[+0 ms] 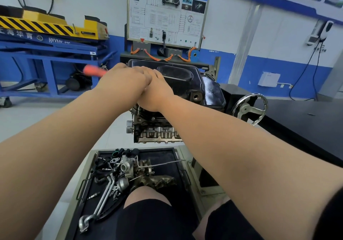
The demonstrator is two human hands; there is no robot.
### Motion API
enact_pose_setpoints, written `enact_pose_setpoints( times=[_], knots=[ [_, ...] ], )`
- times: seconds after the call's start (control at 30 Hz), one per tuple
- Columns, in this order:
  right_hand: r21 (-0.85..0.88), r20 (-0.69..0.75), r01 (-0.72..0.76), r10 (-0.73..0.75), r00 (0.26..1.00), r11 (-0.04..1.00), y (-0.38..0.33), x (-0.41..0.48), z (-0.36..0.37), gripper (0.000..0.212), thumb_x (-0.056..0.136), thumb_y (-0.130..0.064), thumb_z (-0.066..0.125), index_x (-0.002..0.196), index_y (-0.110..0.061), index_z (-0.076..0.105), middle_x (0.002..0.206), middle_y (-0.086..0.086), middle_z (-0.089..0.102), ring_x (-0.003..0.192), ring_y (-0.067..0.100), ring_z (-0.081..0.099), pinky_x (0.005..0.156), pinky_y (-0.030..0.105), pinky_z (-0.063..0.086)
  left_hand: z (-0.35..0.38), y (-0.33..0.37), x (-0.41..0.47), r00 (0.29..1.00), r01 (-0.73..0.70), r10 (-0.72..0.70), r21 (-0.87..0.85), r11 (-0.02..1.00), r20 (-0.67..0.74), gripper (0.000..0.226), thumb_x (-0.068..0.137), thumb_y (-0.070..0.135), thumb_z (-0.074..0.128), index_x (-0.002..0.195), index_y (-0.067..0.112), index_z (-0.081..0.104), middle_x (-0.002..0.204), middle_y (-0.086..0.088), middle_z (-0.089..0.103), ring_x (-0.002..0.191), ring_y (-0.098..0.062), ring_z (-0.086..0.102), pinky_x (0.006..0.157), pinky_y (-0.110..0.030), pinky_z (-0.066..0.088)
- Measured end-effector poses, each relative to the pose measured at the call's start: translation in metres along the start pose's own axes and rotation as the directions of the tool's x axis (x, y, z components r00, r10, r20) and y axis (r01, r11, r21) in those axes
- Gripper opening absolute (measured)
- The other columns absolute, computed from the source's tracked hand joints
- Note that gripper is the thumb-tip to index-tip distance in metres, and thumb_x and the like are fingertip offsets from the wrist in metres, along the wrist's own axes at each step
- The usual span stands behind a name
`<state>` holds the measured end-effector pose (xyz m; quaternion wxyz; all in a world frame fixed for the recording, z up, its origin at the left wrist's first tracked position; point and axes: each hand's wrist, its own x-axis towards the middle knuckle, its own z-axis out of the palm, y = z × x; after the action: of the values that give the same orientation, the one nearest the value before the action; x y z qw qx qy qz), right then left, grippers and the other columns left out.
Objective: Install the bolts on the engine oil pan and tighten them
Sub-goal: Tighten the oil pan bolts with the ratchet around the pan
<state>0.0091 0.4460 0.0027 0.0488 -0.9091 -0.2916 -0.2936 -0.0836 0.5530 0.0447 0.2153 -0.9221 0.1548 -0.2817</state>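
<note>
The black oil pan (185, 80) sits on top of the upturned engine block (157, 130) on a stand. Both my arms reach out over the pan's left edge. My left hand (126, 78) grips a tool with an orange handle (92, 71), which sticks out to the left and is blurred. Partly under the left hand, my right hand (157, 95) rests on the pan's near left rim with its visible fingers stretched forward. The tool's head and the bolt under the hands are hidden. One bolt head (153, 118) shows on the pan's near flange.
A chrome handwheel (248, 108) juts from the stand on the right, next to a black bench (297, 124). Below the engine, a black tray (167, 152) holds several pipes and engine parts. A blue and yellow lift (48, 54) stands at left, a training board (167, 13) behind.
</note>
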Motion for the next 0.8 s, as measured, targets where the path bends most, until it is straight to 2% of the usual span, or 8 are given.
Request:
enact_pose_setpoints(
  times=[0.1, 0.17, 0.27, 0.37, 0.43, 0.53, 0.67, 0.8],
  knots=[
    [-0.040, -0.032, 0.044, -0.045, 0.998, 0.998, 0.001, -0.004, -0.001, 0.073, 0.085, -0.030, 0.055, 0.149, -0.013, 0.023, 0.152, 0.004, 0.025, 0.140, 0.018, 0.014, 0.114, 0.033, -0.003, -0.005, 0.003, -0.003, 0.981, 0.192, -0.187, -0.180, 0.965, 0.045, 0.025, 0.092, 0.041, 0.052, 0.095, 0.015, 0.051, 0.071, 0.001, 0.045, 0.072, -0.021, 0.047, 0.069, -0.033, 0.033],
    [-0.058, -0.030, 0.056, -0.058, 0.998, 0.997, 0.002, -0.005, -0.002, 0.076, 0.082, -0.027, 0.059, 0.148, -0.014, 0.023, 0.151, 0.003, 0.025, 0.140, 0.019, 0.016, 0.114, 0.032, -0.002, -0.005, 0.009, -0.005, 0.959, 0.283, -0.273, -0.300, 0.911, 0.077, 0.029, 0.091, 0.043, 0.052, 0.093, 0.013, 0.052, 0.069, -0.001, 0.043, 0.070, -0.021, 0.047, 0.064, -0.034, 0.038],
    [0.007, -0.025, 0.000, 0.000, 1.000, 1.000, 0.000, -0.004, -0.002, 0.072, 0.087, -0.034, 0.052, 0.150, -0.016, 0.020, 0.153, 0.002, 0.026, 0.141, 0.015, 0.015, 0.116, 0.032, -0.002, -0.008, 0.009, -0.001, 0.980, 0.199, -0.191, -0.223, 0.954, 0.056, 0.020, 0.091, 0.023, 0.057, 0.109, 0.016, 0.058, 0.092, -0.001, 0.053, 0.087, -0.022, 0.052, 0.080, -0.039, 0.040],
    [-0.016, -0.031, -0.002, 0.002, 1.000, 1.000, -0.002, -0.003, -0.002, 0.069, 0.089, -0.042, 0.045, 0.149, -0.018, 0.022, 0.152, 0.001, 0.028, 0.142, 0.016, 0.016, 0.118, 0.037, 0.002, -0.012, -0.003, -0.003, 0.992, 0.047, -0.039, -0.066, 0.997, 0.117, 0.047, 0.080, 0.011, 0.070, 0.120, 0.027, 0.053, 0.120, 0.002, 0.054, 0.110, -0.023, 0.052, 0.096, -0.040, 0.035],
    [-0.029, -0.011, 0.001, -0.001, 1.000, 1.000, -0.002, -0.003, -0.004, 0.068, 0.090, -0.041, 0.043, 0.150, -0.017, 0.022, 0.152, 0.002, 0.028, 0.142, 0.017, 0.015, 0.118, 0.038, 0.003, -0.010, -0.004, -0.004, 0.996, -0.031, 0.030, 0.014, 0.999, 0.085, 0.046, 0.083, 0.014, 0.067, 0.123, 0.029, 0.051, 0.123, 0.003, 0.054, 0.111, -0.023, 0.052, 0.099, -0.039, 0.033],
    [-0.137, 0.048, 0.030, -0.024, 0.999, 0.990, -0.002, -0.003, -0.002, 0.065, 0.093, -0.035, 0.037, 0.151, -0.016, 0.016, 0.156, 0.005, 0.019, 0.145, 0.020, 0.007, 0.119, 0.040, 0.000, -0.012, 0.000, -0.001, 0.998, 0.046, -0.043, -0.055, 0.997, 0.045, 0.024, 0.096, 0.029, 0.048, 0.119, 0.022, 0.054, 0.110, -0.001, 0.057, 0.102, -0.024, 0.054, 0.096, -0.039, 0.035],
    [-0.143, 0.030, 0.047, -0.043, 0.999, 0.989, 0.001, -0.003, -0.001, 0.069, 0.091, -0.031, 0.047, 0.151, -0.015, 0.017, 0.155, 0.004, 0.019, 0.144, 0.019, 0.008, 0.117, 0.037, -0.002, -0.013, 0.008, -0.004, 0.970, 0.237, -0.227, -0.142, 0.961, 0.083, 0.039, 0.095, 0.046, 0.040, 0.111, 0.013, 0.053, 0.070, -0.001, 0.044, 0.077, -0.022, 0.046, 0.078, -0.037, 0.034],
    [-0.141, 0.036, 0.040, -0.035, 0.999, 0.989, 0.002, -0.003, -0.001, 0.078, 0.087, -0.036, 0.053, 0.151, -0.014, 0.016, 0.155, 0.004, 0.020, 0.144, 0.019, 0.009, 0.117, 0.037, -0.002, -0.014, 0.012, 0.001, 0.966, 0.250, -0.232, -0.195, 0.948, 0.112, 0.023, 0.092, 0.030, 0.053, 0.109, 0.015, 0.055, 0.069, 0.001, 0.040, 0.080, -0.022, 0.044, 0.077, -0.037, 0.033]
  ],
)
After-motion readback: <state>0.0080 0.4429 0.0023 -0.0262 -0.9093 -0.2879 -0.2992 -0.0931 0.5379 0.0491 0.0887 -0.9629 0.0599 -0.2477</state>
